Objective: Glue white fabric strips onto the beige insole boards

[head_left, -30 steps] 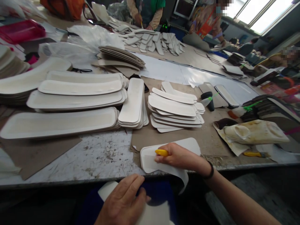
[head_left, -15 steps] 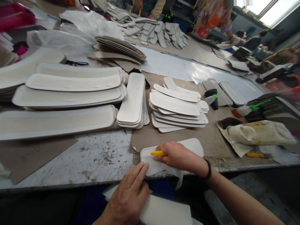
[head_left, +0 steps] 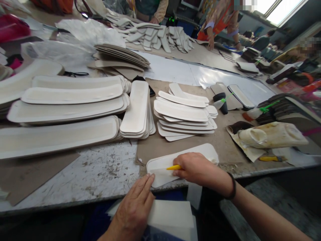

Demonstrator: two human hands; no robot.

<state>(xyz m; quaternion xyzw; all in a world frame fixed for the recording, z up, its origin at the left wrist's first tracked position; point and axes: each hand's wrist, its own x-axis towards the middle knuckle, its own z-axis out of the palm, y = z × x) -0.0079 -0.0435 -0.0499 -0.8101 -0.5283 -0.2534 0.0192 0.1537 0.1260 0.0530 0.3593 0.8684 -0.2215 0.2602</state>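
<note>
A white rounded strip [head_left: 160, 175] lies at the table's front edge, partly over another pale strip of like shape. My right hand [head_left: 199, 169] is closed around a yellow pointed tool [head_left: 173, 167], its tip low over the upper strip. The tool's other end is hidden in the palm. My left hand [head_left: 135, 202] is stretched out, with fingertips touching the strip's lower left corner. Pale sheets [head_left: 173, 212] lie below the table edge, beside my left hand. A thin white piece [head_left: 195, 194] hangs over the edge beneath my right wrist.
White strips are stacked in a long pile [head_left: 72, 95], an upright pile [head_left: 134, 108] and a shorter pile [head_left: 180, 110]. At right lie a stained pale roll [head_left: 276, 134], a yellow-handled tool [head_left: 269, 158] and a glue bottle [head_left: 252, 114]. Two people [head_left: 222, 23] work across the table.
My right hand has moved right along the strip, with the yellow tool now pointing left. My left hand stays at the corner. The view has shifted slightly.
</note>
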